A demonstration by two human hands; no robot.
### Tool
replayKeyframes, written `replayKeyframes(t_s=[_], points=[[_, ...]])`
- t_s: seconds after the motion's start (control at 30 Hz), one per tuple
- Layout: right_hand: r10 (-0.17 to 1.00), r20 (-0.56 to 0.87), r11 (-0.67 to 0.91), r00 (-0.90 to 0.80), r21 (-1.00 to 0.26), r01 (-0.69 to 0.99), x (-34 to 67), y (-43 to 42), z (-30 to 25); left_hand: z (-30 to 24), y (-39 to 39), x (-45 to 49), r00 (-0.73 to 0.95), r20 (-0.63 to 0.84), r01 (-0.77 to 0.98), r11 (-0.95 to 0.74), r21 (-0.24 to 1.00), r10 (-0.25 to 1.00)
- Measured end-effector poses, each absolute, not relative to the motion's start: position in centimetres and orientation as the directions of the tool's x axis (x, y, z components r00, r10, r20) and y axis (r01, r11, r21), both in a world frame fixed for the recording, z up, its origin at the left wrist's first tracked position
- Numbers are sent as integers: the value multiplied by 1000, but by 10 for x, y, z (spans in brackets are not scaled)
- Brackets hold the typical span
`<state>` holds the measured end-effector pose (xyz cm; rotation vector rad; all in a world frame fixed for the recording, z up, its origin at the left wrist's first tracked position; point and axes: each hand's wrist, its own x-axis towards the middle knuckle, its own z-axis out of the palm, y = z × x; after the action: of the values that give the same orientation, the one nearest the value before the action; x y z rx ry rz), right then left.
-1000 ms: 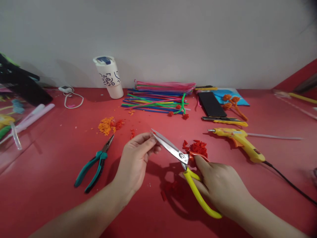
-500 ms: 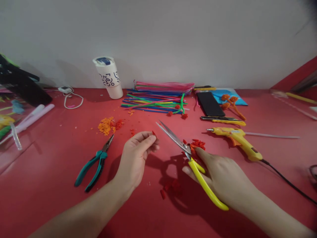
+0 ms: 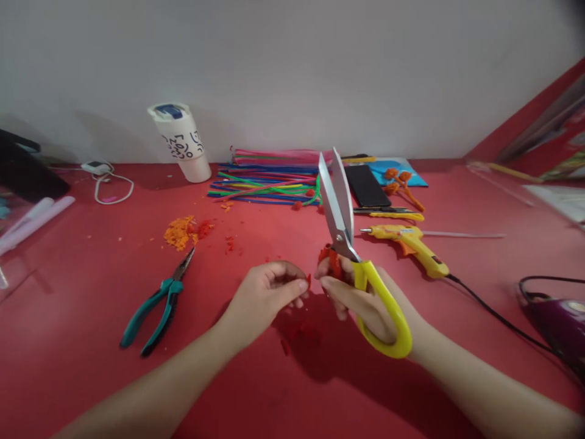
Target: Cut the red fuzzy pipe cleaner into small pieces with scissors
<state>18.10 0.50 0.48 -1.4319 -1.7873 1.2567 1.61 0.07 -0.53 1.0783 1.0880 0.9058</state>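
Between thumb and forefinger, my left hand [image 3: 267,292] pinches a small red piece [image 3: 309,281]. My right hand [image 3: 365,299] is closed round yellow-handled scissors [image 3: 340,213], whose blades point upward and stand slightly apart. Next to the scissors' pivot, red fuzzy-looking material [image 3: 331,259] sits at the fingertips of the same hand; its exact shape is partly hidden. My two hands are close together but not touching. Below them, loose red pieces [image 3: 301,332] lie in shadow on the red table [image 3: 237,390].
Teal-handled pliers [image 3: 167,299] lie at left, under a heap of orange bits [image 3: 180,233]. Coloured pipe cleaners [image 3: 269,183] lie at the back beside a white tumbler [image 3: 183,143]. On the right are a phone [image 3: 368,186] and a corded yellow glue gun [image 3: 411,244].
The scissors have swung from pointing up-left to nearly upright. My right hand has turned and come closer to my left, bringing red material along. The view has shifted right.
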Motion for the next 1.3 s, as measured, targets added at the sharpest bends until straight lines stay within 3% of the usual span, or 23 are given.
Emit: replayKeyframes(t_s=[0.1,0.27,0.57,0.77,0.9,1.13,1.3], points=[[912,-187,-36,-364,-922,385,181,4,7,-4,-3,19,317,-231,-3,244,970,920],[891,-290,-124,-350,-895,428,182,2,12,-3,-5,22,325,-278,24,286,958,904],[893,-207,-66,-400,-939,339,182,3,7,-4,-2,17,508,-387,-155,523,838,770],[888,-108,16,-448,-964,265,188,6,3,-7,1,13,497,-376,-166,511,843,782],[870,-144,-2,-471,-958,288,188,6,2,-5,-1,15,528,-385,-197,550,812,757],[922,-140,-37,-360,-959,279,190,6,1,-3,-2,17,425,-362,-154,461,874,829],[916,-230,-112,-328,-933,342,185,4,8,-3,-2,19,408,-360,-85,428,900,839]])
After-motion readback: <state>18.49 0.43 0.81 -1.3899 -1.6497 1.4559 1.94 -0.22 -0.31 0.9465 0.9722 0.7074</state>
